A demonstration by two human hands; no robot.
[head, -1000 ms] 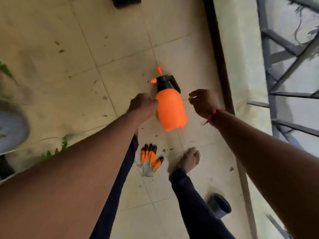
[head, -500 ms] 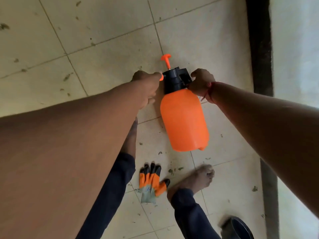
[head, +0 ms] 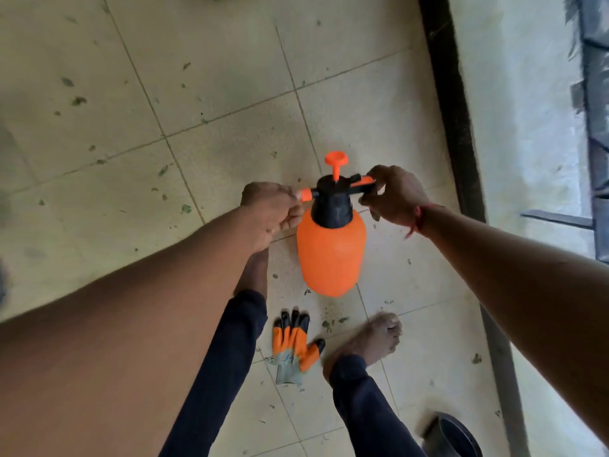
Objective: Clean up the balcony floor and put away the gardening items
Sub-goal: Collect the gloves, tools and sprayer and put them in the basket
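An orange sprayer bottle [head: 331, 255] sits at the centre of the frame, held between both hands, its black pump head [head: 333, 204] pointing toward the top of the picture and an orange plunger knob [head: 336, 159] standing above it. The left hand [head: 272, 209] comes in from the lower left with its fingers curled, pinching the orange nozzle tip [head: 306, 194] that sticks out of the head's left side. The right hand [head: 397, 196] reaches in from the right edge and closes around the handle [head: 362, 183] on the other side of the head; a red thread [head: 416, 222] circles that wrist. Whether the bottle's base touches the tiles cannot be told from this angle. Below the bottle, between two dark trouser legs, an orange, black and grey gardening glove [head: 295, 344] lies flat on the tiled floor [head: 230, 94], just left of a bare foot [head: 374, 336]. Small green and brown leaf scraps [head: 186, 208] are scattered over the tiles — thickest around the glove and the bottle. A black pot [head: 451, 437] shows partly at the lower right edge, and a dark strip [head: 453, 110] runs down the upper right of the frame beside a pale wall.
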